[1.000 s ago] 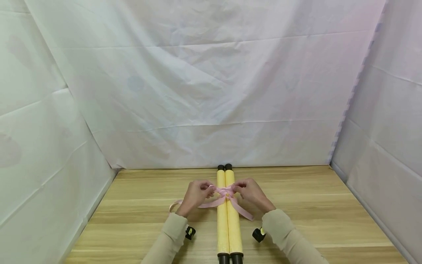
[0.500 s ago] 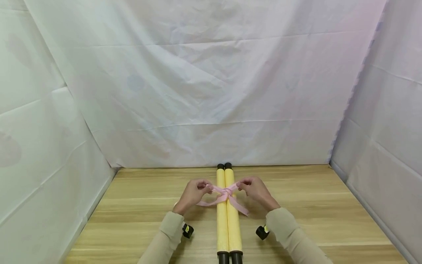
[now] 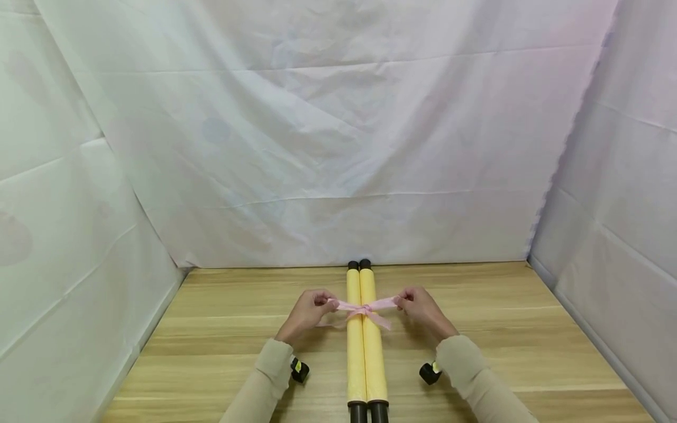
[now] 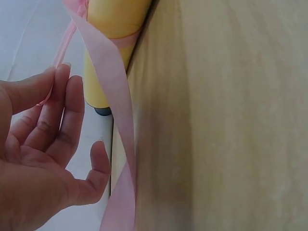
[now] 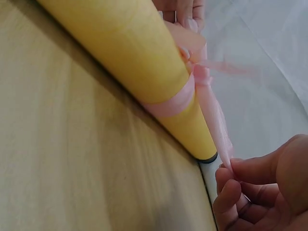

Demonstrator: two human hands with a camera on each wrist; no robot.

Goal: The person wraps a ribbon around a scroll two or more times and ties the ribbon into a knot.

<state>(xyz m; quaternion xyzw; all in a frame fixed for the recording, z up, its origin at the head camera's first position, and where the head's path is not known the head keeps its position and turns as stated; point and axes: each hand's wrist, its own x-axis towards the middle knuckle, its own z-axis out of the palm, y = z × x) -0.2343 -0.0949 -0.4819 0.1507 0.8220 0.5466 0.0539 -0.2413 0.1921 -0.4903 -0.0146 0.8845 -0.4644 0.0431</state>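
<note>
Two yellow rolls with dark end caps, like scrolls, lie side by side lengthwise: a left roll [image 3: 355, 358] and a right roll [image 3: 374, 358]. A pink ribbon [image 3: 366, 309] goes round them and is knotted on top. My left hand [image 3: 311, 310] pinches a ribbon loop between thumb and fingers, left of the knot; in the left wrist view its little finger stands apart. On the other side, my right hand [image 3: 422, 306] pinches the opposite loop, stretched out from the knot [image 5: 201, 77]. A loose ribbon tail [image 4: 115, 82] hangs past the left hand; a shorter tail [image 3: 379, 321] lies over the right roll.
The rolls rest on a wood-grain table [image 3: 227, 341]. White cloth [image 3: 328, 147] hangs behind the table, close to the rolls' far ends, and also along both sides. Small black devices sit at the left wrist [image 3: 300, 371] and the right wrist [image 3: 430, 373].
My hands have moved apart, the right one farther to the right, drawing the loops out from the knot. The knot looks smaller, and the right-hand tail has become shorter.
</note>
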